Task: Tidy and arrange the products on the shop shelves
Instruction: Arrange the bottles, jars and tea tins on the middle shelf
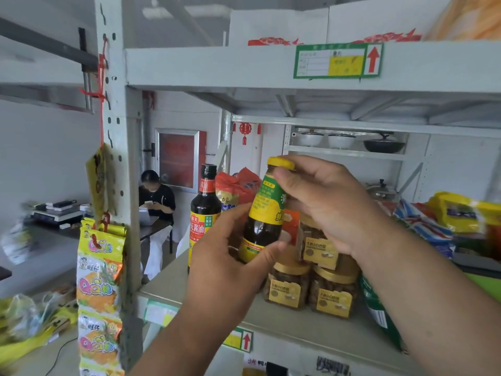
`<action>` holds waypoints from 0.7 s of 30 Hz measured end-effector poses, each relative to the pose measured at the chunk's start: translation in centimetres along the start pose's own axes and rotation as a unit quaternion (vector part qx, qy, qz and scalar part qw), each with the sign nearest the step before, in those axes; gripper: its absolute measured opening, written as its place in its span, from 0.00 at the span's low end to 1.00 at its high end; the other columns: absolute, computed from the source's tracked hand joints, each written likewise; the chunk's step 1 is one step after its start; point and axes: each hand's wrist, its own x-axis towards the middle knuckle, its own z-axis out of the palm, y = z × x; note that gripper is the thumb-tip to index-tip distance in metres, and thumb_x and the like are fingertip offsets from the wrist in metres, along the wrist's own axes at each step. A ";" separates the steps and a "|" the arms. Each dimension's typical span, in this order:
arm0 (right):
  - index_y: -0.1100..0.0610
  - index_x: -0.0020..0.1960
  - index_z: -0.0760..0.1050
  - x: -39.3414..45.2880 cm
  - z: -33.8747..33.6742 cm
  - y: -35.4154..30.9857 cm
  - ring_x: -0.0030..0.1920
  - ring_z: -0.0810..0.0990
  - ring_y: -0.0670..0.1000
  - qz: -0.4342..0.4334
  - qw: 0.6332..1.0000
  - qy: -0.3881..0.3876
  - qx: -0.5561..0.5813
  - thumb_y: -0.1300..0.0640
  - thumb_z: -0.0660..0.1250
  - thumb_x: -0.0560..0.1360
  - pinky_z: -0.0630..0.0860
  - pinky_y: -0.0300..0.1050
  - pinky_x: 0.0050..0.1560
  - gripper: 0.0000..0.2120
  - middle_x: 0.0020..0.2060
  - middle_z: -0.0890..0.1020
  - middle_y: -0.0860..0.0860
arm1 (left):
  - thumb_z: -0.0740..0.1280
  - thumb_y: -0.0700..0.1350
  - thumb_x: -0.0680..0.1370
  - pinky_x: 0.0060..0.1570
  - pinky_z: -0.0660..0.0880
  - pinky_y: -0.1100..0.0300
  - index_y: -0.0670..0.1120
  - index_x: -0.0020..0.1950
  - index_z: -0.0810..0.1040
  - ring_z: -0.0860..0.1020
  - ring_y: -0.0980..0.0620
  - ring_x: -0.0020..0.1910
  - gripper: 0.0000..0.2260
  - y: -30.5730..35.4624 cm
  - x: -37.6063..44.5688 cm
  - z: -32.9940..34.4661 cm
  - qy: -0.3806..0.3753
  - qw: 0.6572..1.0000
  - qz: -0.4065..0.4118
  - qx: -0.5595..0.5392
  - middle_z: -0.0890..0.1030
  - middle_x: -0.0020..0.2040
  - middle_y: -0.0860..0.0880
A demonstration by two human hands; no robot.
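A dark bottle with a yellow cap and a green-yellow label is held tilted above the grey shelf. My left hand grips its lower body from the left, thumb across the base. My right hand holds its neck and cap from the right. A taller soy sauce bottle with a black cap and red-yellow label stands upright on the shelf just left of it. Three gold-lidded clear jars stand stacked behind and below my hands.
Red and yellow packets sit behind the bottles; colourful bags fill the shelf's right. A strip of snack packets hangs from the left upright. A person sits at a desk beyond. Another shelf board runs overhead.
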 end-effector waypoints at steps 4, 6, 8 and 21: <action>0.52 0.62 0.84 0.7 0.4 -0.6 0.58 0.87 0.52 0.001 0.999 -0.007 -0.041 0.57 0.73 0.80 0.82 0.57 0.62 0.11 0.55 0.88 0.51 | 0.79 0.56 0.72 0.47 0.82 0.60 0.64 0.63 0.80 0.85 0.58 0.50 0.21 -0.6 0.5 -0.6 -0.017 1.000 -0.004 -0.006 0.87 0.52 0.61; 0.55 0.60 0.84 1.2 0.6 -0.8 0.54 0.88 0.53 0.011 1.000 0.003 -0.023 0.60 0.72 0.80 0.84 0.53 0.57 0.09 0.52 0.89 0.54 | 0.75 0.49 0.78 0.53 0.82 0.59 0.57 0.67 0.82 0.86 0.53 0.58 0.17 -1.0 1.0 -1.1 -0.091 0.989 -0.033 -0.109 0.88 0.57 0.55; 0.58 0.61 0.83 1.5 0.7 -0.8 0.53 0.88 0.56 0.034 0.999 0.001 0.002 0.62 0.71 0.80 0.84 0.54 0.57 0.10 0.52 0.88 0.57 | 0.68 0.46 0.84 0.61 0.82 0.50 0.48 0.69 0.83 0.83 0.40 0.66 0.14 -1.7 1.2 -1.5 -0.154 0.952 -0.091 -0.248 0.86 0.64 0.43; 0.51 0.62 0.81 4.2 3.0 -1.0 0.48 0.89 0.47 0.038 0.995 0.026 -0.089 0.64 0.77 0.76 0.83 0.44 0.53 0.18 0.46 0.90 0.49 | 0.69 0.36 0.84 0.51 0.85 0.52 0.51 0.57 0.86 0.88 0.50 0.50 0.11 -4.7 3.7 -2.5 -0.001 0.977 -0.163 -0.137 0.89 0.49 0.51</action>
